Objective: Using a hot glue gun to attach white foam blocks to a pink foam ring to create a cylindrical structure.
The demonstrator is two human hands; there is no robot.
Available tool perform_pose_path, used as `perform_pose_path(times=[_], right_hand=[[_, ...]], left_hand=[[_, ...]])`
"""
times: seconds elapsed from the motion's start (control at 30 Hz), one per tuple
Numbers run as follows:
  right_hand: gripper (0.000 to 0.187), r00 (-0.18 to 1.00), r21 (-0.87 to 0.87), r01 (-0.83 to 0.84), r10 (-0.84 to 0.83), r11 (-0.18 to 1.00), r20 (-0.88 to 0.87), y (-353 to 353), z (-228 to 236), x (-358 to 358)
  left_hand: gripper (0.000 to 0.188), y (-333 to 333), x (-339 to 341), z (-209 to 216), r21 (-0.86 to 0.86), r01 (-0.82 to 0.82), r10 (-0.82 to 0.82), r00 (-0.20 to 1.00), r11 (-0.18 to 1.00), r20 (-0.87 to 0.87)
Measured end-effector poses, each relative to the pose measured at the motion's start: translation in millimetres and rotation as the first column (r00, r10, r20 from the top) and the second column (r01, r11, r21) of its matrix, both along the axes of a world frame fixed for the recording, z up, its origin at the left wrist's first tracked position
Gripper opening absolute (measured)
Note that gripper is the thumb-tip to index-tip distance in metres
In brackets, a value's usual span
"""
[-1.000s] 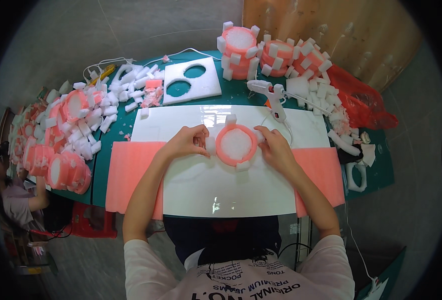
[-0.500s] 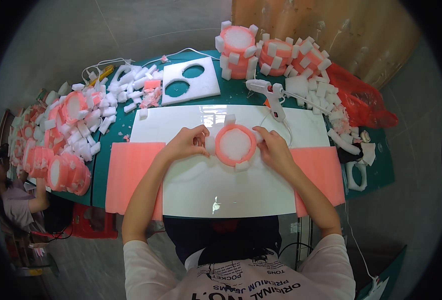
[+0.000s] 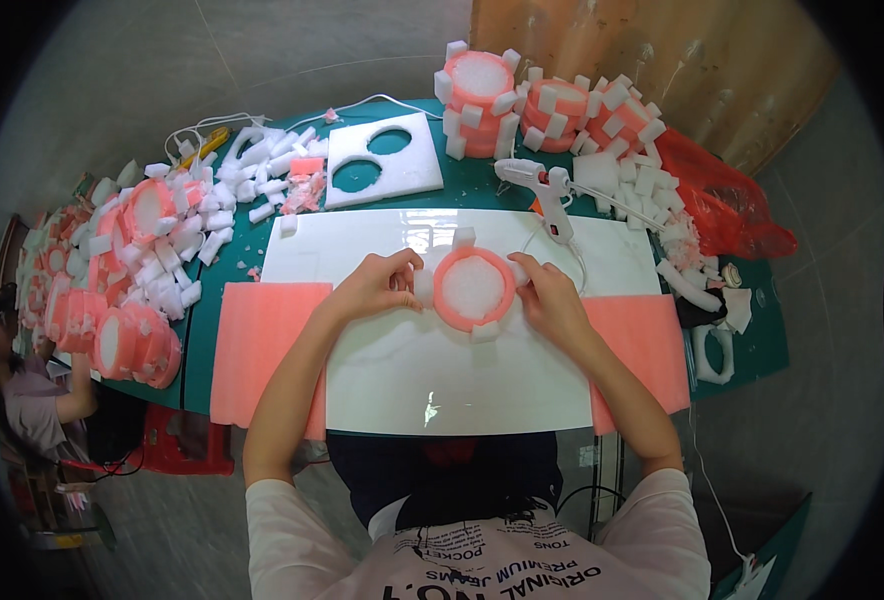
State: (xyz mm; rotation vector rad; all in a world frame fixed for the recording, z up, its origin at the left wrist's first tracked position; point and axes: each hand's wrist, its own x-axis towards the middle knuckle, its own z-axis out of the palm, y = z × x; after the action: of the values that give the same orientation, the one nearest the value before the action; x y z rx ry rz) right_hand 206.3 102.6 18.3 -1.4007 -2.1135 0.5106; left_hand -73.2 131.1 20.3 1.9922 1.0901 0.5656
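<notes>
A round foam piece [image 3: 473, 289], with a pink rim around a white centre, lies on the glossy white board [image 3: 392, 380]. White foam blocks stick out from its rim at the top, bottom, left and right. On its left side, my left hand [image 3: 382, 284] is closed with thumb and fingers on the left foam block [image 3: 423, 288]. At the opposite side, my right hand [image 3: 549, 294] pinches the right foam block [image 3: 519, 272], which is mostly covered by the fingers.
A white glue gun [image 3: 544, 190] stands beyond my right hand. Pink foam sheets [image 3: 267, 350] flank the board. Behind are a white foam slab [image 3: 402, 172] with two holes, stacked pink rings [image 3: 480, 105] and a red bag [image 3: 717, 195]. Foam pieces and another person [image 3: 37, 395] are at left.
</notes>
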Motion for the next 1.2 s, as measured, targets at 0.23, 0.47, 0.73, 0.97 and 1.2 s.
perform_pose_path(times=[0.23, 0.47, 0.73, 0.97, 1.2], right_hand=[[0.044, 0.994, 0.003, 0.014, -0.014, 1.0, 0.107, 2, 1, 2], [0.036, 0.998, -0.056, 0.034, -0.031, 0.998, 0.055, 3, 3, 3], [0.027, 0.992, 0.014, -0.02, 0.018, 1.0, 0.124, 8, 6, 7], [0.024, 0.988, 0.059, -0.059, 0.05, 0.997, 0.146, 9, 0, 10], [0.02, 0.986, 0.147, -0.117, 0.097, 0.982, 0.132, 12, -3, 14]], left_hand=[[0.044, 1, -1, 1, -0.014, 0.013, -0.013, 1.0, 1.0, -0.003], [0.049, 4, -3, -4, -0.016, 0.004, -0.004, 0.999, 1.0, 0.035], [0.039, 3, -2, -1, 0.013, 0.0, -0.001, 0.999, 1.0, 0.046], [0.044, 6, -3, -7, -0.016, -0.019, 0.02, 0.997, 1.0, 0.077], [0.041, 4, -2, -6, 0.023, -0.031, 0.029, 0.998, 0.999, 0.064]])
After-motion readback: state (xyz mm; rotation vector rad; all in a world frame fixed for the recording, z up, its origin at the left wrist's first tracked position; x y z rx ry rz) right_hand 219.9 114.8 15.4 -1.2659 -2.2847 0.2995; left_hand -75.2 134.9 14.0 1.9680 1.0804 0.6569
